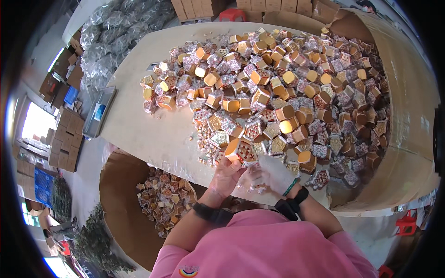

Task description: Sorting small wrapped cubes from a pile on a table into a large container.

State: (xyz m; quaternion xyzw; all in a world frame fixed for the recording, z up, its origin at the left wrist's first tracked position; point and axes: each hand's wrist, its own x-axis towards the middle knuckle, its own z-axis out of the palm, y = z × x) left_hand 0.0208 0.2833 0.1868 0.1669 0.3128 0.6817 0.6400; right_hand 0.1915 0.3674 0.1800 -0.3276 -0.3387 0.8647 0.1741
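My left hand (226, 175) is closed around the lower end of a small toy house ornament (244, 152) with an orange base, white trim and red dots. Close beside it, my right hand (277, 173) wears a thin whitish glove, with its fingers curled in near the ornament's lower edge. Whether the right fingertips grip the house or some small bit is hidden. Just beyond both hands lies a big heap of similar house ornaments (278, 95), many coated in pinkish-white glitter. Loose crumbs and small beads (206, 141) lie left of the ornament.
The heap covers much of a beige tabletop (171, 132), walled on the right by tall cardboard (405, 125). Below the table's left edge stands a big round cardboard bin (123, 199) holding more houses. A metal tray (101, 111), clear plastic bags (125, 32) and red stools (407, 223) surround it.
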